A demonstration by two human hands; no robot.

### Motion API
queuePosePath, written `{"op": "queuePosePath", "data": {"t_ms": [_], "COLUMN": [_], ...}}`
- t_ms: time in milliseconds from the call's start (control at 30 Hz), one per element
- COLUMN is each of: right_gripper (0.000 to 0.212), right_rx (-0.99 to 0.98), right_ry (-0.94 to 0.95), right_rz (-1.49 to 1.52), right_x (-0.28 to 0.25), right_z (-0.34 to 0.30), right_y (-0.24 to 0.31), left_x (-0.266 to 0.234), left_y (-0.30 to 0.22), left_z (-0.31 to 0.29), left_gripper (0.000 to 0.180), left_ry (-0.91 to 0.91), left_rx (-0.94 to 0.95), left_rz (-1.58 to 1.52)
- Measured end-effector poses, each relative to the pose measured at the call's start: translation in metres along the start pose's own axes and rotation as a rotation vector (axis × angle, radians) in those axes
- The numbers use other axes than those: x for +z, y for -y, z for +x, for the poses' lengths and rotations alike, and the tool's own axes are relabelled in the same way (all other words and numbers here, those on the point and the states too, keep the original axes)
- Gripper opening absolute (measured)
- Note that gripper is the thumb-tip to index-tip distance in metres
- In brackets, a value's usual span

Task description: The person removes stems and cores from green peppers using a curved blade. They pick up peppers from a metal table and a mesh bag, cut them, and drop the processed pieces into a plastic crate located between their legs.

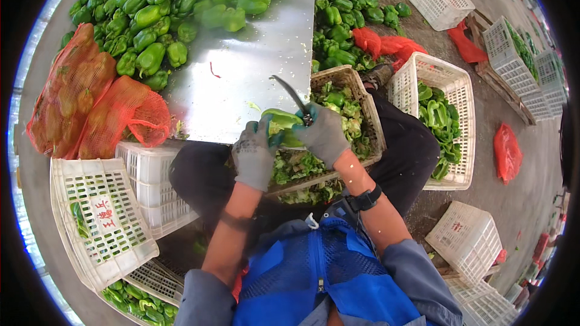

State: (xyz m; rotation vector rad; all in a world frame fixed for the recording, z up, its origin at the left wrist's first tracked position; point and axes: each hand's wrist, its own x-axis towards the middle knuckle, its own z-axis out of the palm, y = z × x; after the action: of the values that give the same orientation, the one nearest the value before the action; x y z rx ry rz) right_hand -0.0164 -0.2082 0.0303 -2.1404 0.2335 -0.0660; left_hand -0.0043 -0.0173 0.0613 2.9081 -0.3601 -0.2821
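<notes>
Both my hands wear grey gloves and meet over a crate of green trimmings [296, 168], close to the metal table's [211, 93] front edge. My left hand [254, 154] is closed around a green bell pepper [284, 118]. In my right hand [324, 135] is a knife [290, 92], its dark curved blade pointing up and to the left beyond the pepper. The right hand's fingers lie against the pepper's right side, and the gloves hide part of it.
Green peppers [148, 18] are heaped on the table's far left. Red mesh sacks [72, 96] stand left, above stacked white crates [103, 217]. Right of my knee is a white crate [468, 127] holding cut peppers [436, 118]. More peppers [338, 24] lie beyond the trimmings crate.
</notes>
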Motion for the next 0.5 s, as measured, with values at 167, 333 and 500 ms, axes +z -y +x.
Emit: {"op": "queuePosePath", "data": {"t_ms": [167, 333, 500], "right_gripper": [0.029, 0.03, 0.031], "right_rx": [-0.123, -0.074, 0.055], "right_ry": [-0.189, -0.162, -0.17], "right_rz": [-0.118, -0.027, 0.092], "right_x": [0.031, 0.031, 0.031], "right_z": [-0.018, -0.022, -0.015], "right_y": [0.015, 0.01, 0.006], "left_x": [0.008, 0.015, 0.027], "left_y": [0.007, 0.017, 0.038], "left_z": [0.005, 0.021, 0.028], "left_gripper": [0.069, 0.06, 0.047], "left_ry": [-0.125, -0.069, -0.183], "left_rx": [0.031, 0.153, 0.221], "left_rz": [0.105, 0.066, -0.118]}}
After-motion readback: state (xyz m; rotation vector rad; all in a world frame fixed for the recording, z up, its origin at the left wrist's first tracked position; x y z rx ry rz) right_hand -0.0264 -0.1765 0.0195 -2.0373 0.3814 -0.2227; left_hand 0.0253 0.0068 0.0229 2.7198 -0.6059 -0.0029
